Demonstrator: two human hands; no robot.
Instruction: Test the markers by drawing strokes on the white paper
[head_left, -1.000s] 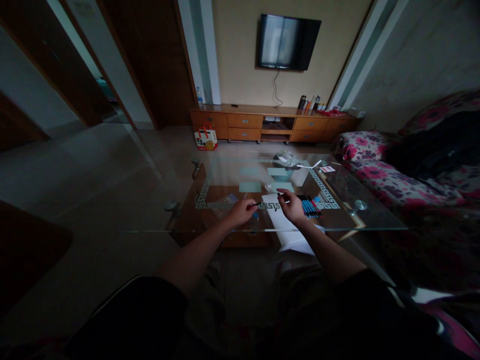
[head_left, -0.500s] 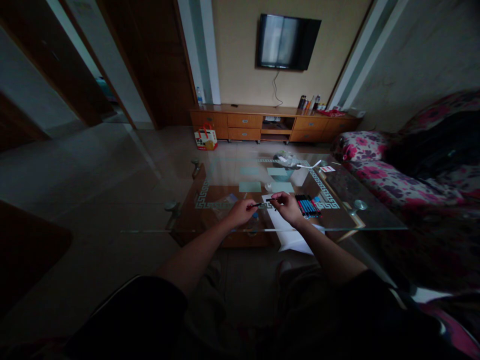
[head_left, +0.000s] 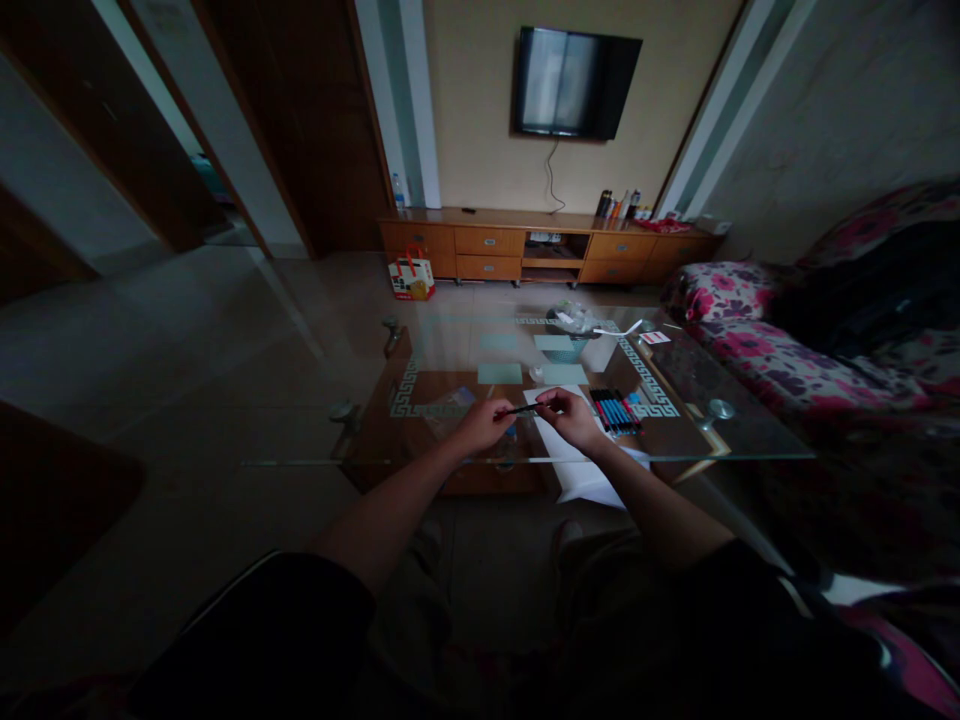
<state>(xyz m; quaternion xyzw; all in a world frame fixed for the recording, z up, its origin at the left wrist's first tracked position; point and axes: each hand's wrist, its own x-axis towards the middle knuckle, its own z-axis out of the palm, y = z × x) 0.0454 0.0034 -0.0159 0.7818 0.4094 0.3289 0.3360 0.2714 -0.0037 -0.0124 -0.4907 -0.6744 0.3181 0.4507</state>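
A thin dark pen (head_left: pixel 523 409) spans the gap between my two hands, above the near part of the glass table (head_left: pixel 450 350). My left hand (head_left: pixel 487 424) pinches its left end, and my right hand (head_left: pixel 570 416) has its fingers closed on the right end. White paper (head_left: pixel 559 455) lies under and beside my right hand. Just right of that hand is a row of several pens (head_left: pixel 616 411), blue, black and red.
Farther back on the table are a basket (head_left: pixel 566 347) with a plastic bag (head_left: pixel 574 317) and a small card (head_left: pixel 655 338). A flowered sofa (head_left: pixel 787 360) stands at the right, a wooden cabinet (head_left: pixel 487 241) beyond.
My right hand has moved slightly left and down towards my left hand. The dark pieces that were apart between the hands now meet in one line.
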